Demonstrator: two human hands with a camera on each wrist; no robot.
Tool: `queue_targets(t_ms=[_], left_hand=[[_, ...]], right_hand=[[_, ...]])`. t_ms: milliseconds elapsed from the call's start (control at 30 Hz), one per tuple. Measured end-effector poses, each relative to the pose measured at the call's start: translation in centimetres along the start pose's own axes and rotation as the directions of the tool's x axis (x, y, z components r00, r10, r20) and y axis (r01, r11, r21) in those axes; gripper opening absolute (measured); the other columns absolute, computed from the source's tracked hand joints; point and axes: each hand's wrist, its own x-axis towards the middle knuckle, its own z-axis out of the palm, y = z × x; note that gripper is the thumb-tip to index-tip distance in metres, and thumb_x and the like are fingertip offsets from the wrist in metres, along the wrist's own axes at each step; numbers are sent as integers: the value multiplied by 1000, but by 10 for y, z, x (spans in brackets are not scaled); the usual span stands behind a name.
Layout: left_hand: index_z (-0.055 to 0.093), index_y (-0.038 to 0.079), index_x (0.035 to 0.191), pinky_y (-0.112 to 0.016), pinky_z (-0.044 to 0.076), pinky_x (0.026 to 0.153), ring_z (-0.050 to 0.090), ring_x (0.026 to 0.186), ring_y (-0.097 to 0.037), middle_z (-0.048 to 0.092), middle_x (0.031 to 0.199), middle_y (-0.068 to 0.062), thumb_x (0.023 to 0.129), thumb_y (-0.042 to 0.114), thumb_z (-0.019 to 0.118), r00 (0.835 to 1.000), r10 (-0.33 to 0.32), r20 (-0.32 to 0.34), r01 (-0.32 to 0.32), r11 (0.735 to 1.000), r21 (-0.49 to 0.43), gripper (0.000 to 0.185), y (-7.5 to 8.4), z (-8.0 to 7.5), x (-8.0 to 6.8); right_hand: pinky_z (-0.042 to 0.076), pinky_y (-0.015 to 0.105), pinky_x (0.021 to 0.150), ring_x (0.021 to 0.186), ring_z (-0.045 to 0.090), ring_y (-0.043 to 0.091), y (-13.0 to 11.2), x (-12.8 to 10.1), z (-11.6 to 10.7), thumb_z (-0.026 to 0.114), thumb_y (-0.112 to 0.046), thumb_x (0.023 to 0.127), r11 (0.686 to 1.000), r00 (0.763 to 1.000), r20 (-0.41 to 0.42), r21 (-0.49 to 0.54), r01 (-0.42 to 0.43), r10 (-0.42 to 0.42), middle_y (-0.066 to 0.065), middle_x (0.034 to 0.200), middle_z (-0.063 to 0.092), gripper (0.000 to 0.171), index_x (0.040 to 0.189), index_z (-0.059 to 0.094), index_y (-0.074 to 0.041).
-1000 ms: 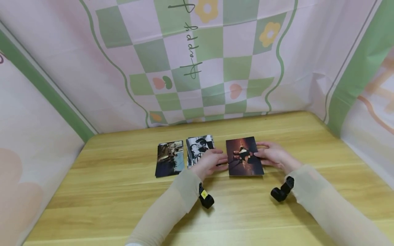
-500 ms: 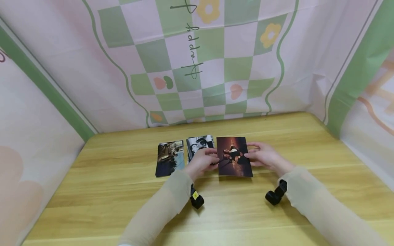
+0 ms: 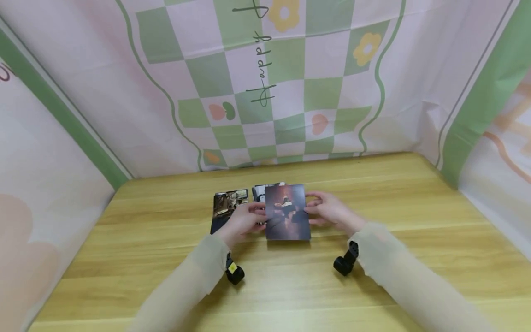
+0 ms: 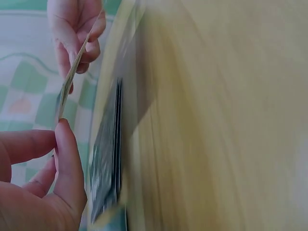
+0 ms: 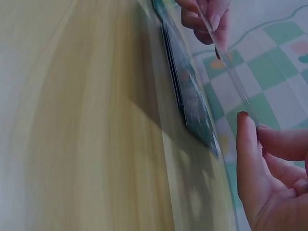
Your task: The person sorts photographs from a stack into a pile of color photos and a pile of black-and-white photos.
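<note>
Both hands are pinching one photo card: the left hand point(image 3: 244, 217) on its left edge, the right hand point(image 3: 327, 212) on its right, carrying the reddish card point(image 3: 287, 212) just above the desk point(image 3: 373, 286). Beneath and left of it, two more cards point(image 3: 226, 207) are lying flat. Judging by the pose, stacking is underway; the next move calls for squaring edges.
</note>
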Motion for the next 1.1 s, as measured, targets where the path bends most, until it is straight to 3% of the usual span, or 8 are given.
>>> queue_targets(t_ms=[133,300,567,767,933,1100], left_hand=[[51,4,133,-23,59,71,63,87,-16,60,118,-18,92,-3,55,998,8,-60,-6,999,41,42,-3,-21,-3],[52,3,132,-25,59,72,61,86,-17,60,111,-16,92,-4,54,992,4,-129,6,997,74,41,-5,-48,-6],[42,-2,139,-22,58,77,57,97,-18,51,123,-21,94,-5,49,991,-7,-131,23,992,121,45,-7,-85,-13],[41,-3,138,-21,58,75,58,94,-17,52,121,-22,94,-6,49,988,3,-155,23,986,167,46,-13,-103,-11],[40,-5,139,-16,55,68,57,85,-12,53,118,-20,93,-7,49,987,-13,-163,38,987,155,47,-19,-114,-7],[40,-5,138,-16,55,68,56,83,-10,54,119,-20,93,-8,49,984,-29,-175,56,987,150,47,-22,-118,-4]], right_hand=[[60,33,79,92,62,21,-7,12,20,51,2,94,999,1000,4,46,30,-30,27,124,50,58,147,28,-2],[60,34,81,104,61,31,-18,26,48,51,2,94,997,999,-11,64,48,-48,26,124,51,57,147,28,-3],[61,33,74,99,64,30,-29,50,88,54,3,92,994,996,-77,90,60,-54,24,115,59,50,140,42,-5],[61,31,69,100,64,32,-37,58,106,55,3,92,996,994,-93,55,64,-59,23,112,62,47,137,46,-5],[61,30,71,103,63,34,-41,63,115,53,8,91,992,995,-85,109,61,-52,26,113,62,48,137,45,0],[61,31,74,105,62,36,-39,67,120,51,8,91,986,998,-60,167,29,-19,30,115,59,47,137,45,2]])
